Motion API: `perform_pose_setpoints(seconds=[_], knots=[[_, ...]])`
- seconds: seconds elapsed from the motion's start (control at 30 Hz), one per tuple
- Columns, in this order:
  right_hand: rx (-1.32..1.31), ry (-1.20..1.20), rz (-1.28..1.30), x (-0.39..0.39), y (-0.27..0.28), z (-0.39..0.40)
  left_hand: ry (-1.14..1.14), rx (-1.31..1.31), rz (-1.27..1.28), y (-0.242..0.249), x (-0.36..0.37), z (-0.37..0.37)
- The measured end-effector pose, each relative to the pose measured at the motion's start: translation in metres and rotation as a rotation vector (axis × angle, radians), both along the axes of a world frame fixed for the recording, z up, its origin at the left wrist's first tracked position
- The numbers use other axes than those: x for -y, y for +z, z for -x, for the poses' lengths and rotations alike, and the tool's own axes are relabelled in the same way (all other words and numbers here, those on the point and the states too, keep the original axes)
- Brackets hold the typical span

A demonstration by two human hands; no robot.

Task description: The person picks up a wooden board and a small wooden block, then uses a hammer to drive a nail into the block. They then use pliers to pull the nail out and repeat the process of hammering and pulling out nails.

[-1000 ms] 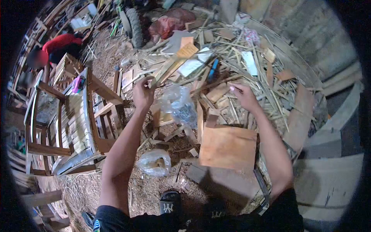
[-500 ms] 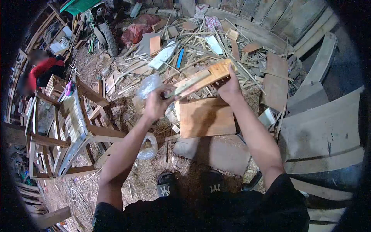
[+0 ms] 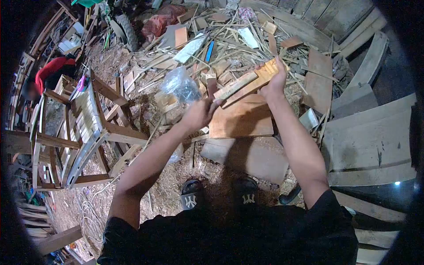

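A yellowish wooden board (image 3: pixel 265 76) with a narrower wood strip (image 3: pixel 236 86) along its side is held up slantwise in front of me. My right hand (image 3: pixel 274 84) grips its upper right end, the thumb along the edge. Closed at its lower left end is my left hand (image 3: pixel 199 114), the thumb against the wood. A brown upright piece with a pale end (image 3: pixel 211 84) shows just above the left fingers; I cannot tell whether that hand holds it. Beneath the board lies a flat brown panel (image 3: pixel 240 121) on the ground.
Clear plastic (image 3: pixel 180 84) lies left of the board. Thin wood scraps (image 3: pixel 229 48) are heaped beyond it. A slatted wooden frame (image 3: pixel 84 128) stands at left, near a person in a red sleeve (image 3: pixel 53 73). Large curved sheets (image 3: pixel 369 137) lean at right. Sawdust covers the floor (image 3: pixel 168 198).
The board has shifted right and tilts more steeply. My left hand has moved right and closed in at its lower end. The brown upright piece now shows by that hand.
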State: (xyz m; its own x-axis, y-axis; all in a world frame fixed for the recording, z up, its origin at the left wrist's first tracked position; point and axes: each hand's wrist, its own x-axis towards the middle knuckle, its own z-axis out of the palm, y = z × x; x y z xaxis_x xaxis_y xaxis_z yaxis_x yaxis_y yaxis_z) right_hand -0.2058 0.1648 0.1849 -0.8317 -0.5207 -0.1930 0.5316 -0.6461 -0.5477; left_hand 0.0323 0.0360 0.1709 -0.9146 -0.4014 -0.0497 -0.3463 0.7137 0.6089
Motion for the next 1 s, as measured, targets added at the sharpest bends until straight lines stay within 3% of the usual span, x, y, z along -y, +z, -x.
perform_pose_setpoints(seconds=[0.1,0.17,0.3,0.63,0.7,0.77,0.9,1.0], knots=[[-0.039,0.011,-0.047,-0.006,-0.005,-0.003,-0.005,-0.052,0.022,-0.018,-0.017,-0.005],[0.019,0.043,-0.053,-0.01,-0.012,-0.005,-0.014,0.05,0.003,-0.029,-0.021,-0.007],[-0.122,-0.044,-0.188,-0.008,-0.016,-0.01,-0.014,0.003,-0.144,-0.038,-0.03,-0.01],[-0.179,-0.048,-0.201,-0.002,-0.032,0.001,-0.011,0.027,-0.178,-0.05,-0.02,-0.009],[-0.228,0.125,-0.253,-0.01,-0.031,-0.002,0.026,0.038,-0.21,-0.048,-0.017,-0.012],[-0.195,0.167,-0.302,-0.018,-0.031,-0.004,0.064,0.055,-0.249,-0.042,-0.013,-0.019],[-0.132,0.263,-0.372,-0.038,-0.046,0.003,0.09,0.004,-0.086,-0.038,0.005,-0.032],[-0.213,0.325,-0.404,-0.055,-0.051,0.006,0.145,0.034,-0.075,-0.027,0.006,-0.042]])
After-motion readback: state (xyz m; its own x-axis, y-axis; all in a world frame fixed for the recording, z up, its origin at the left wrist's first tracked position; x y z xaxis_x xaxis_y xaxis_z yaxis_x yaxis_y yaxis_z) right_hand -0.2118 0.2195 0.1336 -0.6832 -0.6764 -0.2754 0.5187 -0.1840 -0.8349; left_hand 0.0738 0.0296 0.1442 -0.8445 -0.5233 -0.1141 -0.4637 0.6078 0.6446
